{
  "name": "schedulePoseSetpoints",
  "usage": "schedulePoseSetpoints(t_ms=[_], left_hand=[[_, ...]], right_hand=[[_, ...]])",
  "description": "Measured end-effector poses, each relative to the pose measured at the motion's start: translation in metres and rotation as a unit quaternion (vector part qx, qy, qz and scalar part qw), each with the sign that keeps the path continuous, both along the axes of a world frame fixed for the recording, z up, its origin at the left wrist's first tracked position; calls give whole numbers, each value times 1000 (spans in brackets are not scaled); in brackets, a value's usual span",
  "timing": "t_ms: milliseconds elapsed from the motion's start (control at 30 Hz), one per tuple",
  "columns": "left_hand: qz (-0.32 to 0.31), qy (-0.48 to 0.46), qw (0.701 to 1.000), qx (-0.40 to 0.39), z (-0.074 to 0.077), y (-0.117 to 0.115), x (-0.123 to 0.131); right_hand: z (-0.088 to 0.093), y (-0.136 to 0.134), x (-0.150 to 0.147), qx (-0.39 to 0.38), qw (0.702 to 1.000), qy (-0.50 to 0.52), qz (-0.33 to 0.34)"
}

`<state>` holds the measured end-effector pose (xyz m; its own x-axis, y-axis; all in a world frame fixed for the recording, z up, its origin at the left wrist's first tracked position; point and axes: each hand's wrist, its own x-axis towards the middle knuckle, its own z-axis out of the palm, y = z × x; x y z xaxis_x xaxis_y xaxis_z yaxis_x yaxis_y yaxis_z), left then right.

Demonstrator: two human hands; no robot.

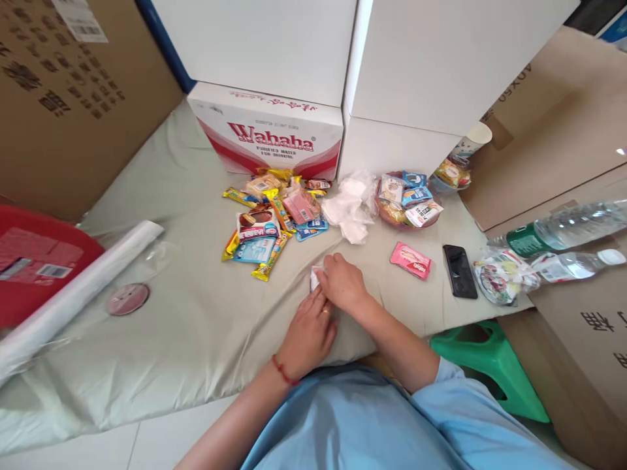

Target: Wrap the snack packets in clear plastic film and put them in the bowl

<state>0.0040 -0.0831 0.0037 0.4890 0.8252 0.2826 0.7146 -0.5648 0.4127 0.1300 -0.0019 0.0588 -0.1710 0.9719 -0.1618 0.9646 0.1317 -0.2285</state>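
Observation:
A small white packet (314, 279) lies on the cloth near the middle of the bed-like surface, mostly covered by my fingers. My right hand (343, 282) is closed on its right side, fingertips pinched together. From below, my left hand (311, 329), with a ring and a red cord bracelet, presses its fingers onto the lower end. The two hands touch each other. Just beyond them are a pile of wrapped snacks (258, 224) and crumpled white plastic bags (353, 203). A pink snack packet (411, 260) rests to the right of my right hand.
A Wahaha water carton (274, 134) stands at the back beside white boxes (401, 143). Rightward are a bowl of packets (409, 222), a phone (459, 271) and a plastic bottle (568, 228). A round tin (127, 299) and a white roll (83, 294) lie left. A green stool (514, 372) stands below.

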Motion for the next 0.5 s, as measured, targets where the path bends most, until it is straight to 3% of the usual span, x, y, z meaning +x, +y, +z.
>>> schedulePoseSetpoints(t_ms=[33, 133, 267, 500], left_hand=[[-18, -19, 1000, -2, 0, -4, -13], [24, -56, 998, 12, -3, -13, -54], [76, -75, 993, 44, -13, -19, -94], [90, -57, 992, 62, -18, -29, -101]], right_hand=[[-2, -7, -3, 19, 1000, -9, 13], [-11, -25, -8, 77, 995, -24, 60], [-19, -30, -11, 74, 995, -31, 64], [-6, -41, 0, 60, 993, -40, 92]])
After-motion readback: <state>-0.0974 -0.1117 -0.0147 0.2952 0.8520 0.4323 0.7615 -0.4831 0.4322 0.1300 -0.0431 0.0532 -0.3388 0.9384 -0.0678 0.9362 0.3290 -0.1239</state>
